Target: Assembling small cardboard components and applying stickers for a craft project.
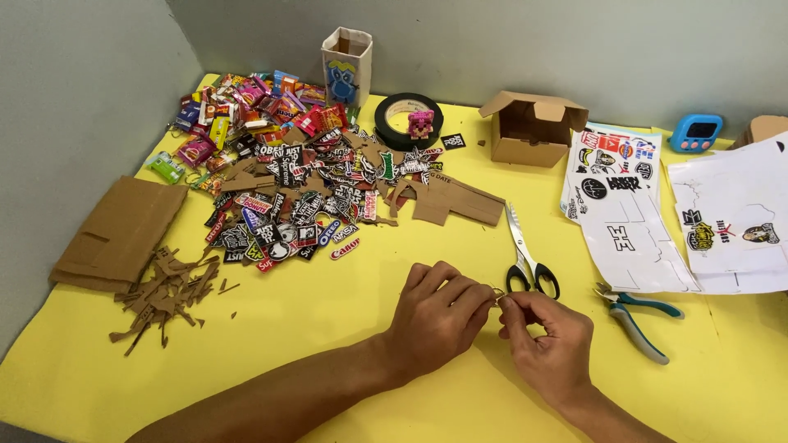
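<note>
Craft table: scissors, cardboard scraps

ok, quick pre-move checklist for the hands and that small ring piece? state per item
1. Small metal ring pinched between both hands: ok, the left hand and right hand meet on it.
2. Ring open or closed: cannot tell, too small and partly covered by fingertips.
3. Scissors apart from the hands: ok, they lie on the yellow table just beyond the right hand's fingers, untouched.
4. Pliers within sight: ok, to the right of the right hand, untouched.
5. Bare table under the hands: ok, the sticker pile and cardboard scraps sit well to the left.
</note>
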